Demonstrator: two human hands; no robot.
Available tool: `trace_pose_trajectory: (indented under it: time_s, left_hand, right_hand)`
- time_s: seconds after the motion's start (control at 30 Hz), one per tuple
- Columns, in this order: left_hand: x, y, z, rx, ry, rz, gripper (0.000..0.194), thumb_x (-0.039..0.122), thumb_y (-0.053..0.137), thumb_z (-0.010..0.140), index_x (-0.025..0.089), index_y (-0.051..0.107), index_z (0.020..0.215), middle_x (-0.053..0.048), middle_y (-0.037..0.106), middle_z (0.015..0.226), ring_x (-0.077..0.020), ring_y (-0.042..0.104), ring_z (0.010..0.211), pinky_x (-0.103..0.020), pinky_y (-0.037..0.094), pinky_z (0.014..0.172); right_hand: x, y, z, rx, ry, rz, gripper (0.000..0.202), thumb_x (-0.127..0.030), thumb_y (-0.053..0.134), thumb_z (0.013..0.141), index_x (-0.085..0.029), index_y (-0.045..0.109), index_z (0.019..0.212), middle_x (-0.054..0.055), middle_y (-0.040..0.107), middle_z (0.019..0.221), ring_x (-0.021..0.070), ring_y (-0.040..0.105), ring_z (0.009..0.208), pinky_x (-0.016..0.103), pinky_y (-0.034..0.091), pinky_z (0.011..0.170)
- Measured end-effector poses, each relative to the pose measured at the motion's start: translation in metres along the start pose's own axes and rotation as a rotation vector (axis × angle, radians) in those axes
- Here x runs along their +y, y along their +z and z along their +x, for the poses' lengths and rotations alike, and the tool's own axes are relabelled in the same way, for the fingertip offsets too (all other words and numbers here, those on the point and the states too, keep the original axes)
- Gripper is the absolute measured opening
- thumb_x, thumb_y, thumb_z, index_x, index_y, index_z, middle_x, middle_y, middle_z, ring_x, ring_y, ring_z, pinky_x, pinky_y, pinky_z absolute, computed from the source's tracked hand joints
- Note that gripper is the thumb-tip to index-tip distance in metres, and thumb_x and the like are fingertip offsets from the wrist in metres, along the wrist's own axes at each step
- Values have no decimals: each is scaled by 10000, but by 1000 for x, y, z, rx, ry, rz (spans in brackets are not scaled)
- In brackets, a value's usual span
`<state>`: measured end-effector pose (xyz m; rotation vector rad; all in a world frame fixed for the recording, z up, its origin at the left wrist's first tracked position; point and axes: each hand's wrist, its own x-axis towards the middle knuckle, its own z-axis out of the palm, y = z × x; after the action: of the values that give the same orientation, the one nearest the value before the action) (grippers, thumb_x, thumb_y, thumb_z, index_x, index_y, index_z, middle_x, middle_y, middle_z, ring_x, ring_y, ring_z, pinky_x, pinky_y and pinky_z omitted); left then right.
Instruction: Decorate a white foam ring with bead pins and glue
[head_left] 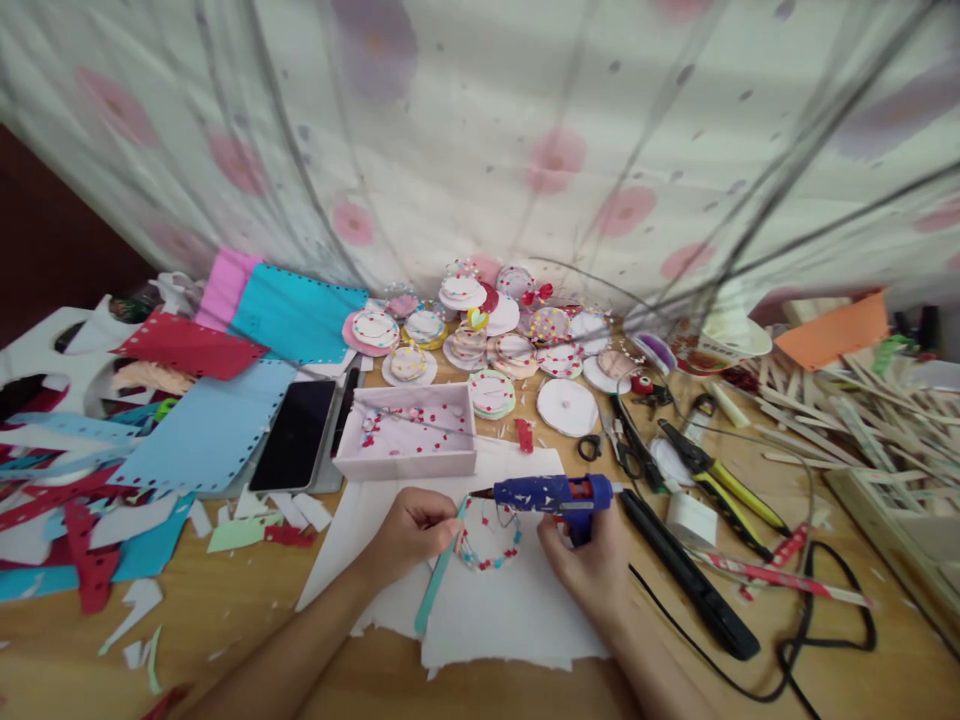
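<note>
Your two hands are apart, low over the counter (367, 685). Your left hand (420, 525) is closed, with its thumb and finger pinching the top part of a thin green-blue strip (431, 598). Your right hand (589, 565) is wrapped around the handle of a blue glue gun (551, 494). The gun lies sideways in the air, and its tip points left, close to the top of the strip. I can't tell if the tip touches it.

The round piece with red and blue dots (487, 562) sits on white paper (510, 635), between your hands and just below the gun. Behind your left hand is a pink box (405, 467) with little red bits inside. A black phone (294, 437) is left of the box. Lots of small round paper shapes (568, 408) crowd the back. On the right are a long black tool (690, 575), yellow and black pliers (739, 495) and a messy pile of wooden sticks (877, 400).
</note>
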<state>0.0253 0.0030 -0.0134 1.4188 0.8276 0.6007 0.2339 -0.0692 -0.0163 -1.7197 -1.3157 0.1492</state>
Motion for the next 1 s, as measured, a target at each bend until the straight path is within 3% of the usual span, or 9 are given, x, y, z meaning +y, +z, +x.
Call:
trace_pose_trajectory:
  time_s: [0.3,0.5,0.63,0.8,1.0]
  left_hand:
    - [4,0,1,7,-6,-15,337,331,569,703,146,474,437,32,363,449,-71,318,432,-217,197,442]
    - [9,1,1,14,-1,-14,297,294,546,693,145,493,441,45,355,426,-57,277,409,-210,196,432]
    - [18,2,2,13,14,-5,305,290,535,696,151,482,430,59,302,406,-56,253,405,-210,191,431]
    - [17,3,2,16,9,-8,322,314,558,689,153,472,423,66,275,407,-53,235,402,-214,164,428]
    - [8,3,0,46,-24,-33,350,297,561,697,165,403,414,75,218,431,-50,209,407,-217,123,427]
  right_hand:
    - [-3,-1,1,38,-3,56,174,-265,630,703,-209,502,807,-89,455,506,80,392,384,207,341,390]
    - [-7,-14,4,121,150,228,196,-346,613,788,-190,553,891,-4,576,679,129,505,545,248,414,509]
    - [10,-32,-1,170,296,251,316,-385,674,746,-180,570,963,47,633,825,186,585,713,297,456,634]
    - [40,-52,-10,183,431,175,357,-429,718,688,-172,559,877,20,611,751,168,538,649,285,421,601]
    - [57,-51,-10,147,300,-71,378,-446,701,699,-181,510,890,-3,549,696,176,510,612,298,404,565]
